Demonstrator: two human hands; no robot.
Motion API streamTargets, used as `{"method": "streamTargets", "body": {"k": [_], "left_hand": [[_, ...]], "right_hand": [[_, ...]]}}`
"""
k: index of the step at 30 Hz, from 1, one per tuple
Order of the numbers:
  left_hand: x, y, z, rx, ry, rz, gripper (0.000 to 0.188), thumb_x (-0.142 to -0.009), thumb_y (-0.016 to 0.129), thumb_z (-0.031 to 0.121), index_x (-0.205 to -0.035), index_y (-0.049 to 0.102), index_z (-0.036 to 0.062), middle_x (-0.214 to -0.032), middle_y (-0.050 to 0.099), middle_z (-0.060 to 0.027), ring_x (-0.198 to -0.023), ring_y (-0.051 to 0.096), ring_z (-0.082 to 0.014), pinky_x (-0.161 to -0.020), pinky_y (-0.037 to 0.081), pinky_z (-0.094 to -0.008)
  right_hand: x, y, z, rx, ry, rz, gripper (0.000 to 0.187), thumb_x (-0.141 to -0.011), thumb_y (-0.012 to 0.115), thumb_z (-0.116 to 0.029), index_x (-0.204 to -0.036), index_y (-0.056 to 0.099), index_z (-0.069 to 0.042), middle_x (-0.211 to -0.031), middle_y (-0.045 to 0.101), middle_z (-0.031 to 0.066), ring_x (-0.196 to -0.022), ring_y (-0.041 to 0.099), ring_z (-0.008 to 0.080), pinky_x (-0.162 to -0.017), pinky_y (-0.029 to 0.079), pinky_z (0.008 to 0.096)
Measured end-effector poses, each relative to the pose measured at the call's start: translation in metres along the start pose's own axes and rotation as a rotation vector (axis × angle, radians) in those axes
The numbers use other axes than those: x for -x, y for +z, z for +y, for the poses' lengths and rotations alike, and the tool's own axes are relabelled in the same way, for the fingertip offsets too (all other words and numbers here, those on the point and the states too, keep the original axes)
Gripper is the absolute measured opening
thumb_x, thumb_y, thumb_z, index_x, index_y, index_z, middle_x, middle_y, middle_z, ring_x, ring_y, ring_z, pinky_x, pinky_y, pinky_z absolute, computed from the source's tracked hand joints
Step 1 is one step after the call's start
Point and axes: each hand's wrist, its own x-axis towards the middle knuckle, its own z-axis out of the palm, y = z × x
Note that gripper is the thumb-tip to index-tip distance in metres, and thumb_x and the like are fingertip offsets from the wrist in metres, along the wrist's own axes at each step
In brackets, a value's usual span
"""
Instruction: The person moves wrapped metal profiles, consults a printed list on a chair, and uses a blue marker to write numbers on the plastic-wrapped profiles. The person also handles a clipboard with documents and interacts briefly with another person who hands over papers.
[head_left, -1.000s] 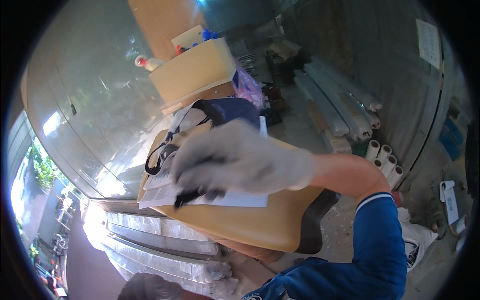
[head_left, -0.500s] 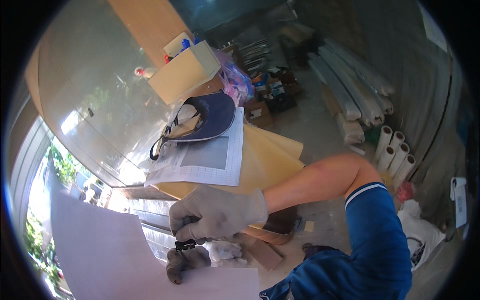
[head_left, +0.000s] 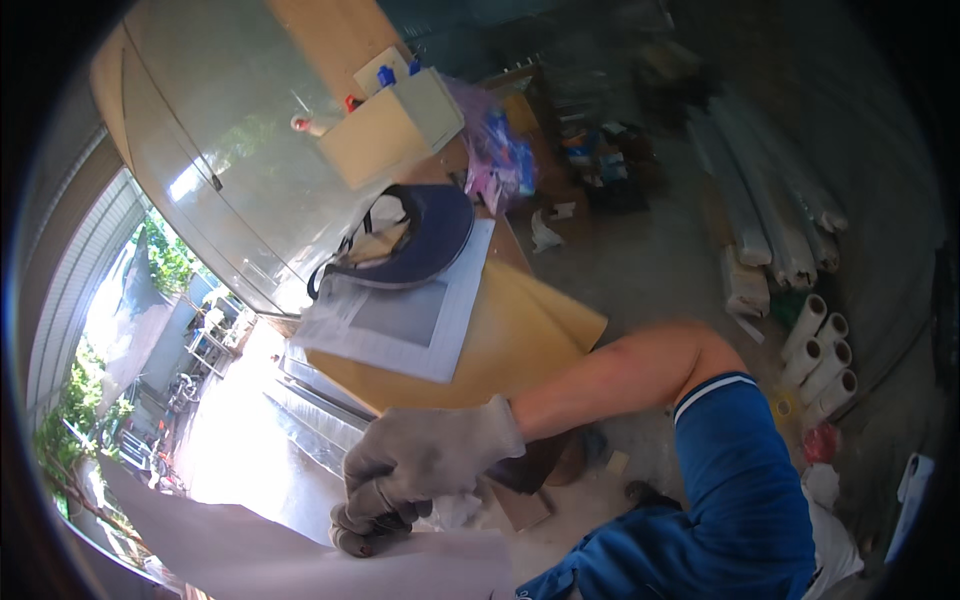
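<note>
Grey-gloved, the right hand [head_left: 430, 455] is observed with its fingers curled inward, brought against the left hand [head_left: 370, 532], likewise gloved; whether anything is gripped in the right cannot be determined. By the left hand, a large pale sheet [head_left: 290, 565] is held at its upper edge, the sheet being extended across the lower left of the view. Beyond the hands, a tan surface [head_left: 535, 325] is noted, on which printed paper [head_left: 451, 322] is laid. A dark blue cap [head_left: 445, 237] is rested upon the paper. White rolls [head_left: 826, 374] are grouped at the right.
</note>
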Motion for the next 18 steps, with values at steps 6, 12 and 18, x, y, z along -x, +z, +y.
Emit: {"method": "streamTargets", "body": {"k": [6,12,18], "left_hand": [[-0.023,0.022,-0.045,-0.169,0.088,0.020,0.026,-0.093,0.060,0.019,-0.110,0.061,-0.0012,-0.110,0.058,-0.0074,-0.083,0.055,-0.0170,-0.069,0.048,-0.0296],[-0.023,0.017,-0.063,-0.548,0.333,0.127,0.029,-0.094,0.060,0.018,-0.112,0.058,-0.0042,-0.103,0.060,-0.0079,-0.083,0.055,-0.0148,-0.070,0.049,-0.0274],[0.004,0.053,0.000,-1.757,0.294,0.708,0.044,-0.092,0.066,0.023,-0.123,0.053,-0.0059,-0.094,0.069,-0.0107,-0.073,0.066,-0.0178,-0.065,0.056,-0.0282]], "right_hand": [[0.076,-0.065,0.002,0.342,-0.219,0.111,0.041,-0.086,0.074,-0.032,-0.104,0.067,0.003,-0.091,0.071,0.0155,-0.085,0.070,0.0225,-0.075,0.053,0.0309],[0.112,-0.143,0.007,0.230,-0.340,0.233,0.043,-0.085,0.074,-0.016,-0.122,0.059,0.002,-0.105,0.070,0.0134,-0.095,0.069,0.0219,-0.086,0.055,0.0324],[0.125,-0.314,-0.043,0.106,-0.686,0.673,0.037,-0.086,0.074,-0.015,-0.118,0.064,0.000,-0.102,0.069,0.0074,-0.094,0.066,0.0153,-0.084,0.054,0.0298]]}}
